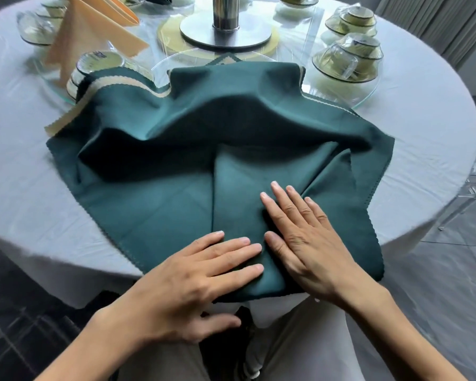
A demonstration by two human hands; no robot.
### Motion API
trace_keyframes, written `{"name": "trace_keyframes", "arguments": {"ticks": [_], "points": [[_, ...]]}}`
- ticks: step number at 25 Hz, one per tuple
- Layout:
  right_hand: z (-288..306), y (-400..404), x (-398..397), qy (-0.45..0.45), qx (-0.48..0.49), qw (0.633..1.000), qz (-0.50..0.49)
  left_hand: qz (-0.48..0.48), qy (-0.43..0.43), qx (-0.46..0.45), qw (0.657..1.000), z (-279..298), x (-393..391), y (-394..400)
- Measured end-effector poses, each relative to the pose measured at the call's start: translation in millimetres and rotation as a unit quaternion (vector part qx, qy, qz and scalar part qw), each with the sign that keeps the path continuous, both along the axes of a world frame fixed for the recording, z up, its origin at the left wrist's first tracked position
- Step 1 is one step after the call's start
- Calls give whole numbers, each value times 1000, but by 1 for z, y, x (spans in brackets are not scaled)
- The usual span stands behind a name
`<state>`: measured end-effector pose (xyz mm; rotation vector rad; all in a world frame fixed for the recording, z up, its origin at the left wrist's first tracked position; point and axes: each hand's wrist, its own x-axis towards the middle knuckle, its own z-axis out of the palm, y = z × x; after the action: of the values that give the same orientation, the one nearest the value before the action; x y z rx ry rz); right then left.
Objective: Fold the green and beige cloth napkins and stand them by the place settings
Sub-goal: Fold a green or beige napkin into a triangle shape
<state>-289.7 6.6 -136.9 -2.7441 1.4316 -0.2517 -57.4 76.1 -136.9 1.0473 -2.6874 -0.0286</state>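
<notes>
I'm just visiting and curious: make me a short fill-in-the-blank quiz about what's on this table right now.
1. Both hands, left hand and right hand, press flat on the ____ napkin.
2. The beige napkin already stands folded at the far ____ of the table.
3. The steel post rises from a ____ metal base.

Missing words: green; left; round

Both hands, left (195,273) beside right (308,243), press the napkin (154,204) on the table (25,149); stacked bowls (349,59) behind.
</notes>
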Motion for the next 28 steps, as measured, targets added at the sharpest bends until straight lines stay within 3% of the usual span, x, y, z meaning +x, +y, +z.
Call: {"name": "trace_keyframes", "arguments": {"ticks": [8,10,12,14,17,22,24,28], "points": [[17,-72,-66,75,101,979,-160,10,-21,-59,998,-12,-4,-1],[21,-65,-65,66,47,978,-191,6,-22,-70,997,-12,-5,-1],[18,-25,-41,-2,-22,987,-160,4,-18,-73,997,-13,-5,-2],[6,30,-15,-49,-28,995,-85,0,-21,-73,997,-14,-5,-2],[-11,70,-23,3,-51,998,-21,-2,-25,-71,997,-14,-4,-3],[-14,62,-82,63,-70,989,-115,7,-5,-51,999,-13,-5,-3],[-19,70,-70,33,-96,984,-148,14,11,-43,999,-11,-7,-3],[-28,89,-16,-55,-151,980,-118,12,73,-15,997,-3,-9,0]]}}
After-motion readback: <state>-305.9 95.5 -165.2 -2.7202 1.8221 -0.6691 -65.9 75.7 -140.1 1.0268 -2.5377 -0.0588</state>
